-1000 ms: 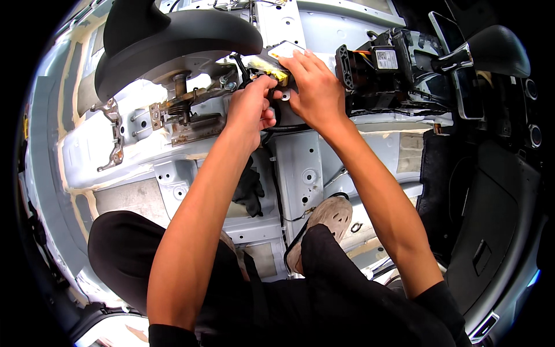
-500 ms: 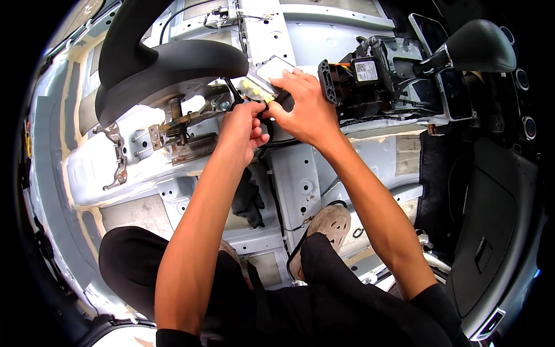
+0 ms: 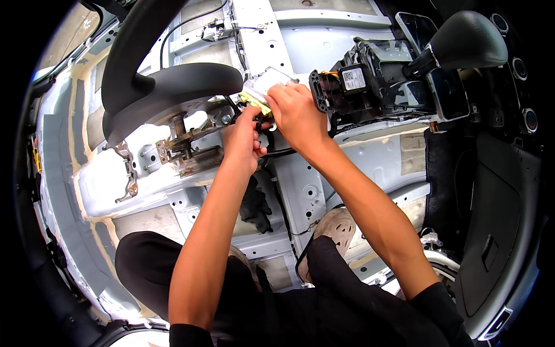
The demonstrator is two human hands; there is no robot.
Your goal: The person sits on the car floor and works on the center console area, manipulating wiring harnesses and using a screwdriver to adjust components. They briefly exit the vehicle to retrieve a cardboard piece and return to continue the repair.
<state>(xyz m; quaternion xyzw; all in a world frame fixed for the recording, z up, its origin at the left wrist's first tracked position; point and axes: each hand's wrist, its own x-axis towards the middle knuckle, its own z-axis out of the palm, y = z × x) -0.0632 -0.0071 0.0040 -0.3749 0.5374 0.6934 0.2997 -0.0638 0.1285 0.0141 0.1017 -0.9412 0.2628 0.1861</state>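
While the left hand (image 3: 243, 141) pinches that small yellow plastic connector (image 3: 254, 102) at upper centre, I'd keep the right hand (image 3: 296, 113) clamped flat over the pale grey metal box (image 3: 270, 79), wiggling gently, no yanking.

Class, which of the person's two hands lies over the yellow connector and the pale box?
The right hand, spread on top of both; the left hand grips lower, beneath the yellow connector.

Both bare forearms are stretched forward from the lower edge and brought close together. The left hand (image 3: 243, 141) is curled, with its fingertips pinched near the thumb. The right hand (image 3: 296, 113) is laid palm down just beside it, knuckles raised and fingers bent. The two hands are nearly touching.
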